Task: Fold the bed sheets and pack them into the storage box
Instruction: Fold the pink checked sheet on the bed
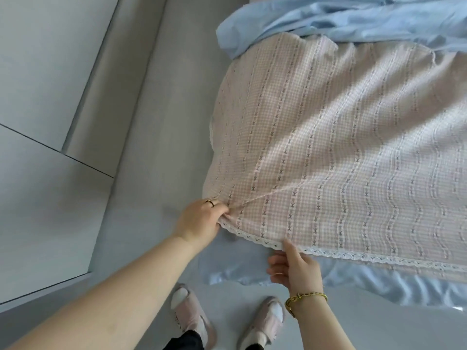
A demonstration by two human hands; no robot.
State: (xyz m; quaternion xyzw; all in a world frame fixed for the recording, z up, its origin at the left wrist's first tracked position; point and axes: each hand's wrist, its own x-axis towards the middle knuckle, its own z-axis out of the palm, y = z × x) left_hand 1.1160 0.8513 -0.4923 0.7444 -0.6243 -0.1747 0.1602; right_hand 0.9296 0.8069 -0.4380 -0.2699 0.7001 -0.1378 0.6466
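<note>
Sheets are the job, and the pink checked sheet (341, 147) with the lace hem (353, 256) is the one in hand; it lies spread flat over the bed, its hem running along the near edge. Taking that hem as landmark: at its left end, the left hand (199, 223) is clenched on the corner, cloth bunched in its grip so that a taut crease runs up and right from the fist. A ring shows on 1 finger. Right of that, partway along the hem, the right hand (295, 266) grasps the lace edge, thumb on top and fingers underneath; a gold bracelet (305, 299) sits on its wrist.

To do this step well, I judge both grips should hold the hem itself, pull it straight between them, and lift evenly so the corner can be carried across to meet its opposite without the crease staying in.

Far above the hem, a light blue sheet (353, 18) lies crumpled and overlaps the pink one's far edge; it could drag along with the fold. Below the hem, pale blue fabric (252, 269) hangs off the bed toward the floor (151, 122), just beyond the 2 pink slippers (192, 317); it could catch underfoot. No storage box is in view.
</note>
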